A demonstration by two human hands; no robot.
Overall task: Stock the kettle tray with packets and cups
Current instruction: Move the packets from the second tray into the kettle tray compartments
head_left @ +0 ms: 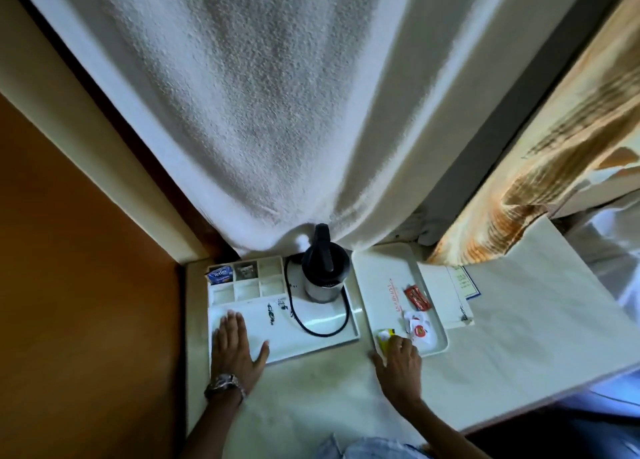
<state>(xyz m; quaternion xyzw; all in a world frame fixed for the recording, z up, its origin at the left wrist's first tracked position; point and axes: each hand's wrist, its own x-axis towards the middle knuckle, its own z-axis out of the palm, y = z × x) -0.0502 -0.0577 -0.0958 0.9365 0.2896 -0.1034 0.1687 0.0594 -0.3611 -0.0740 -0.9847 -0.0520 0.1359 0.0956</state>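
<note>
The white kettle tray (322, 342) lies on the counter with a black-topped kettle (323, 275) and its looped cord on it. Its back-left compartments hold a blue tea packet (219, 274) and a dark packet (246, 270). My left hand (237, 346) rests flat, fingers spread, on the tray's front-left corner. A second white tray (384, 278) to the right carries a red packet (417, 297), white packets with a red logo (419, 328) and a yellow-green packet (385, 337). My right hand (400, 360) has its fingertips on the yellow-green packet at that tray's front edge.
White towelling fabric (259, 112) hangs down behind the kettle. A brown patterned curtain (540, 167) hangs at the right. A card or leaflet (446, 292) lies beside the right tray. An orange-brown wall (79, 250) bounds the counter's left side.
</note>
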